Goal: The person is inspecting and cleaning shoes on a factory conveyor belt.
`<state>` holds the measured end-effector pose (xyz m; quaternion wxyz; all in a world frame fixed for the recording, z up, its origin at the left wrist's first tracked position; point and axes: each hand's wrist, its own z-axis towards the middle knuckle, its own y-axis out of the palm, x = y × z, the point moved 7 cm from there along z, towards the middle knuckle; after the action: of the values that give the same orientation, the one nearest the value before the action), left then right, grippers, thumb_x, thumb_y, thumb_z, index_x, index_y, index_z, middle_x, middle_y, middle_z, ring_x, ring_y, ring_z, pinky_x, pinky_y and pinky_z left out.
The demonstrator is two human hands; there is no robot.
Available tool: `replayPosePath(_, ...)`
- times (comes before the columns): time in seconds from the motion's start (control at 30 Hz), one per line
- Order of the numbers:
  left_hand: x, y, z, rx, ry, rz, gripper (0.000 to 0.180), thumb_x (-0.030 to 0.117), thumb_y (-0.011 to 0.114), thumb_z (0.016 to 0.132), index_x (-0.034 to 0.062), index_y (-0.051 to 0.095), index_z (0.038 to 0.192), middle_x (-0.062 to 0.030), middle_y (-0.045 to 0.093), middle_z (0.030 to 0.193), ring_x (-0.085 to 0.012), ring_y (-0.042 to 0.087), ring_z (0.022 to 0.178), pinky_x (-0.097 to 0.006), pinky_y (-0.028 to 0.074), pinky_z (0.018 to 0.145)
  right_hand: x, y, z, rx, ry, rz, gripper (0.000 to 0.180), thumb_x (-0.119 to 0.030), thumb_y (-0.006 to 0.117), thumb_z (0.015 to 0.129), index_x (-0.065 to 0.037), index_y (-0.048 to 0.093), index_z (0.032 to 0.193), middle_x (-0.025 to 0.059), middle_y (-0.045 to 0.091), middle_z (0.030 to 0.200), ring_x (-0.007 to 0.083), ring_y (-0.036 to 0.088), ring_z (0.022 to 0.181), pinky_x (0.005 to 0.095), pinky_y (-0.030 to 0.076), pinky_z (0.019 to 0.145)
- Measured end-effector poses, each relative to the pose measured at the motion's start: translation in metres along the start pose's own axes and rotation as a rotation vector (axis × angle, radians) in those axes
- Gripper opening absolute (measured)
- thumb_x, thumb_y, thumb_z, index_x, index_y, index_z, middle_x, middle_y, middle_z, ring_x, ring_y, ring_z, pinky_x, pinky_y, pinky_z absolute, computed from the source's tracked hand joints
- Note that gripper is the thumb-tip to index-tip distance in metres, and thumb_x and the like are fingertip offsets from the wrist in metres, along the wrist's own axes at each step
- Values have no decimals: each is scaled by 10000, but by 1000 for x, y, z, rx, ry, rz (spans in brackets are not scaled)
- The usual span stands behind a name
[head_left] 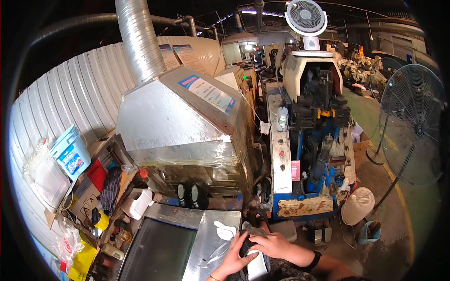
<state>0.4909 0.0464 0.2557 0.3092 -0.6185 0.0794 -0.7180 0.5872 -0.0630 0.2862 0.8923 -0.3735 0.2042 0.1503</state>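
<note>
In front of me, at the lower edge, both hands are on what looks like a shoe (257,268), dark with a broad white part showing. My left hand (232,260) curls over its left side, fingers bent around the dark part. My right hand (275,246), with a dark band at the wrist, grips the far end from the right. Much of the shoe is hidden beneath the fingers. Left of it, a white flat piece (225,231) lies on the metal tabletop (197,234), and a slim pale tool (215,253) rests nearer my left hand.
A dark conveyor belt (157,250) runs left of the tabletop, with a pair of dark shoes (190,195) at its far end under a metal hood (173,117). A blue-framed machine (311,154) stands ahead right, near a white jug (358,205) and a floor fan (412,124).
</note>
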Motion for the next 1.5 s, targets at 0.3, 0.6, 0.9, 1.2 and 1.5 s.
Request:
replayPosePath(0.3,-28,14,-1,199,-110,50,909,327,872,654,29,412,1379,-342,360,1406,-464,361,1334,-457,338,1088,30,33,-11,-4,380,549,409,-290,687,866,-31,619,1175,185,674,1041,334,653,930,410,442,909)
replayPosePath(0.6,-23,13,-15,276,10,126,794,203,835,644,13,441,1307,-334,364,1409,-487,352,1321,-495,315,1100,23,48,-38,-40,433,457,499,-259,626,920,-53,469,1347,189,605,1217,298,598,1126,364,465,938)
replayPosePath(0.9,-41,-26,18,364,-243,-478,606,41,777,751,37,484,1282,-54,604,1120,-157,566,1038,-300,475,914,39,44,-78,-75,835,630,228,-192,549,992,15,628,939,-48,567,789,51,495,746,230,438,678)
replayPosePath(1.2,-60,18,-31,383,-295,-435,581,1,735,799,45,433,1293,-37,549,1123,-101,527,999,-253,463,852,40,90,-122,-199,1269,808,591,-497,294,1031,-18,541,1275,120,675,1051,268,631,960,362,479,890)
replayPosePath(1.5,-71,7,-19,305,-303,-367,567,45,746,814,17,430,1284,-61,550,1143,-135,514,1058,-278,435,929,30,72,-76,-489,792,197,510,-305,435,1003,17,378,1394,303,621,1097,445,603,1036,453,486,894)
